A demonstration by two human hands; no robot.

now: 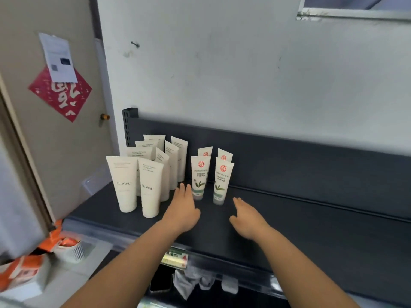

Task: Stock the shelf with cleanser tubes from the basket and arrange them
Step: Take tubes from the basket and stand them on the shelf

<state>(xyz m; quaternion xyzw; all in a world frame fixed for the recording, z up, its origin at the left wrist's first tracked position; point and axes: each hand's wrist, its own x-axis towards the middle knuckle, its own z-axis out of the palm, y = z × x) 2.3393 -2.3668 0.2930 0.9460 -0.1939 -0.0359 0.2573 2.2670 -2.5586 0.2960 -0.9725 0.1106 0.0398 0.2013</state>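
Several cream FLORAL tubes (150, 187) stand cap-down in rows at the left end of the dark shelf (311, 218). To their right stand several white tubes with red seals and green leaves; the front pair are the left one (199, 176) and the right one (222, 182). My left hand (183, 206) lies flat on the shelf, fingers apart, its fingertips just left of the front left leaf tube's base. My right hand (248, 215) hovers open a little right of the front right leaf tube, holding nothing. No basket is in view.
A white wall (244, 74) backs the shelf, and a door with a red paper diamond (60, 94) is at the left. Orange-and-white packages (26, 263) sit low at the left. A lower shelf (200, 283) holds cloth and small items. The shelf's right half is bare.
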